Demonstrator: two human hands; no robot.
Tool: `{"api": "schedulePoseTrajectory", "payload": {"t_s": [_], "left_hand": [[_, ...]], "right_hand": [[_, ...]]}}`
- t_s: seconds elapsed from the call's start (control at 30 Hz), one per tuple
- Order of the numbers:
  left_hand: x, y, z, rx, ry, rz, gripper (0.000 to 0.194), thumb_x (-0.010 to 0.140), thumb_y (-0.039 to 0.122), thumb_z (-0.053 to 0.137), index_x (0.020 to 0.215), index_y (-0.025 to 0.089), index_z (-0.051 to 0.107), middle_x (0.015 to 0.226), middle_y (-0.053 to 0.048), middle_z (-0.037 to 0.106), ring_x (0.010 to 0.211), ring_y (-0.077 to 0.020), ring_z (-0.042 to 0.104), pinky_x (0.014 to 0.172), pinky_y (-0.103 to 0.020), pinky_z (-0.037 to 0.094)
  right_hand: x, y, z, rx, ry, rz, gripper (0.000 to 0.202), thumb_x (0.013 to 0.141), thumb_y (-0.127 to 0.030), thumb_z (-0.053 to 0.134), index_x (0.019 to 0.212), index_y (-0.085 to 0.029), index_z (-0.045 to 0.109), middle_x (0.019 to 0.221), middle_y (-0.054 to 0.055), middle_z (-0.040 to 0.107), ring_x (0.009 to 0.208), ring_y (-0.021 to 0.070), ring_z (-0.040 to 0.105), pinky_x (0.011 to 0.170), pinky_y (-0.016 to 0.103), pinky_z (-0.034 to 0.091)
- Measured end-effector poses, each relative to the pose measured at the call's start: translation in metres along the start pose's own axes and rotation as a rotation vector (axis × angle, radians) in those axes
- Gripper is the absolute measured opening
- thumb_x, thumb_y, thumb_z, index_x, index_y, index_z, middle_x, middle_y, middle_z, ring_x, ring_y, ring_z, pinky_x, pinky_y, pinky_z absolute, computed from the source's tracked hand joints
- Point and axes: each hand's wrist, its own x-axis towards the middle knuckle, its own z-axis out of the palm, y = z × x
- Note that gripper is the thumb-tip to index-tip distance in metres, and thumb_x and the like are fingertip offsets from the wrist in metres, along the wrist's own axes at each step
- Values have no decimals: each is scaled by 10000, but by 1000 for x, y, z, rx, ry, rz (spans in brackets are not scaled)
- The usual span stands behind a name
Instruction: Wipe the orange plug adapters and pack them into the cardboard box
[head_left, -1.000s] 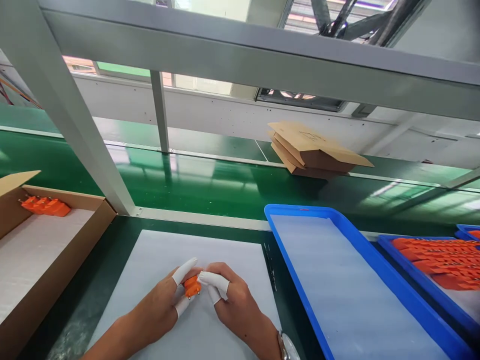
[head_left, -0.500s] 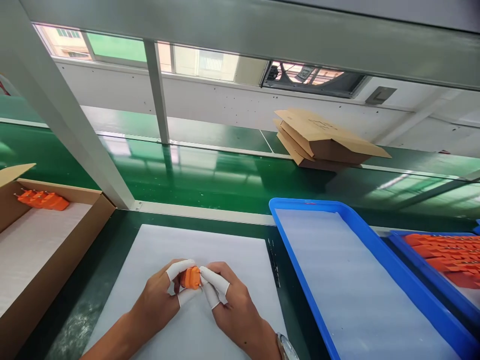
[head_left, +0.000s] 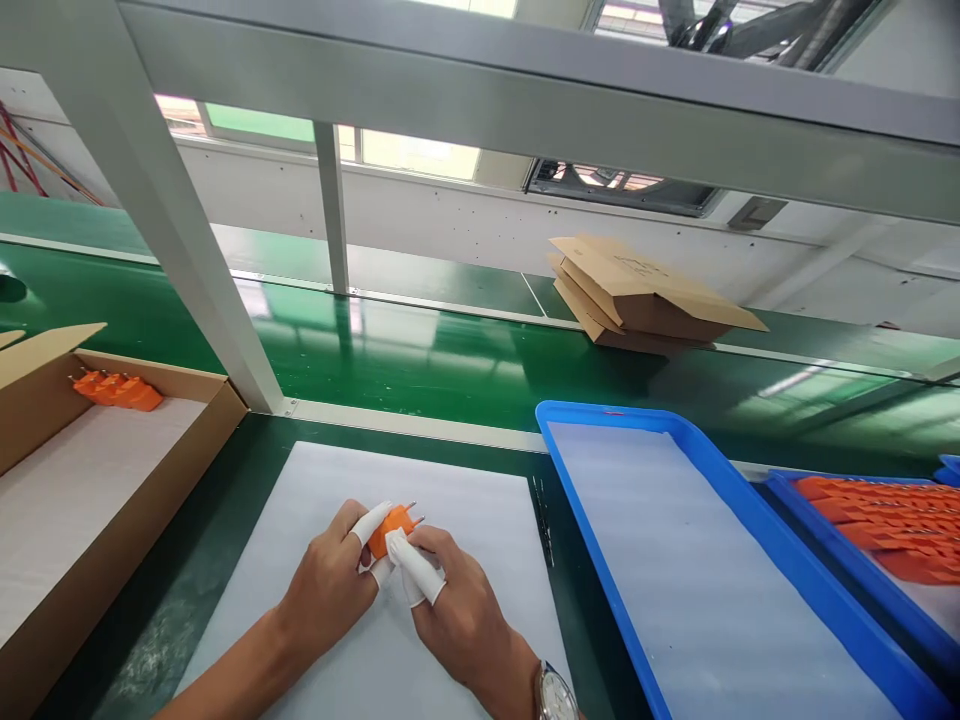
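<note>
An orange two-pin plug is held above the white sheet, its metal pins pointing up and to the right. My left hand is closed on the plug's left side, thumb and forefinger in white finger cots. At the plug's lower right, the cot-covered fingertips of my right hand are pinched together against it. Whether a small piece or cloth lies between those right fingertips cannot be made out. A watch sits on my right wrist.
On the left, a cardboard box holds several orange plugs. A blue tray with a white liner stands on the right. Beyond it, another tray carries many orange plugs. Folded cardboard lies behind; a metal post rises at left.
The plug has turned so its pins now show toward the upper right. My right fingers have shifted to its lower side. The camera view has tilted slightly.
</note>
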Motion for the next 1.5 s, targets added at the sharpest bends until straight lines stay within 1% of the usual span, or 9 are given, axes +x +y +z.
{"api": "schedulePoseTrajectory", "payload": {"t_s": [0.23,0.43,0.67,0.77,0.9,1.07,1.2,1.4,1.5], "left_hand": [[1,-5,-6,92,19,46,424,908,39,437,1276,227,530,959,-49,588,675,-147,585,498,-243,485],[-4,-1,1,128,27,161,394,820,-44,388,1009,208,624,967,-65,638,716,-162,627,472,-239,449],[14,0,-16,-431,-116,-283,359,885,211,634,1238,273,628,1011,-34,614,849,-183,644,718,-317,620],[19,4,-18,-680,-173,-350,337,870,226,683,1202,273,648,1105,-39,608,946,-192,650,833,-349,626],[18,9,-17,-774,-263,-335,309,876,207,681,1176,279,670,1158,-55,592,1012,-205,629,889,-371,611],[18,12,-18,-664,-345,-248,309,904,190,622,1194,289,662,1125,-59,611,985,-200,626,840,-354,601],[19,6,-21,-422,-279,-238,273,896,234,639,1164,285,638,1116,-44,644,945,-202,624,847,-369,577],[21,-16,-28,-43,-167,-222,282,858,213,633,1131,282,645,1069,-39,667,977,-248,611,827,-385,540],[23,-24,-30,-5,-198,-218,238,856,214,633,1092,252,643,1053,-53,671,988,-264,599,851,-413,531]], "right_hand": [[3,4,-3,-70,15,-30,486,857,18,427,1285,-200,499,1046,108,630,862,221,641,681,345,620],[4,2,1,-86,34,-37,472,859,4,464,1282,-197,526,1053,118,626,881,226,645,651,327,610],[0,8,1,-144,-26,-71,411,822,26,435,1149,-170,587,1010,128,645,804,231,634,589,332,589],[-1,15,-4,-66,47,-28,442,822,30,474,1202,-177,569,1036,124,611,849,228,611,635,336,591],[-1,18,-8,30,103,9,521,849,25,500,1311,-213,531,1055,107,583,902,220,589,703,343,587],[-1,15,-7,63,86,13,458,847,11,485,1243,-209,548,1033,99,594,863,212,592,666,330,574],[0,15,-10,15,-20,-47,438,795,16,476,1160,-201,583,999,92,621,811,207,588,613,325,558],[1,41,-28,-352,10,-27,337,633,84,454,761,-186,608,1018,141,630,924,291,565,678,436,561],[6,48,-37,-477,-88,42,345,605,97,478,746,-180,627,941,129,644,917,312,573,688,470,562]]}}
